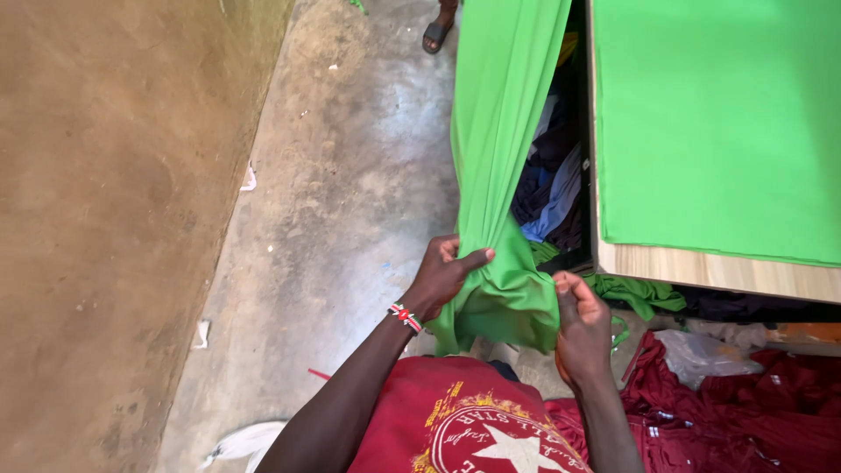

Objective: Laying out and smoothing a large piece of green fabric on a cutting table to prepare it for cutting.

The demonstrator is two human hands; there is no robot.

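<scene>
Both hands are gathering a long strip of green cloth (499, 175) that hangs down from 12 o'clock and bunches into a wad in front of the person's chest. The left hand (445, 276) has its grip clenched on the cloth from the 9 o'clock side, thumb laid across the folds, a striped bracelet (406, 317) at the wrist. The right hand (580, 328) has its grip closed on the bunched lower end at 3 o'clock, fingers curled into the fabric. By the look of it the step in hand is drawing the cloth together into a bundle; a further pull would call for both grips to stay tight and the hanging length to run free from above. At 2 o'clock a wooden surface (701, 267) carries a flat sheet of the same green (718, 123), and the hanging strip passes just beside its edge, where it could drag. Between the 2 sits a dark heap of blue and black clothes (552, 175). Maroon garments (745, 403) lie piled at 4 o'clock, near the right forearm. A concrete floor (342, 201) runs along 10 o'clock, with 1 sandalled foot (436, 33) of another person at 12 o'clock, well apart.
</scene>
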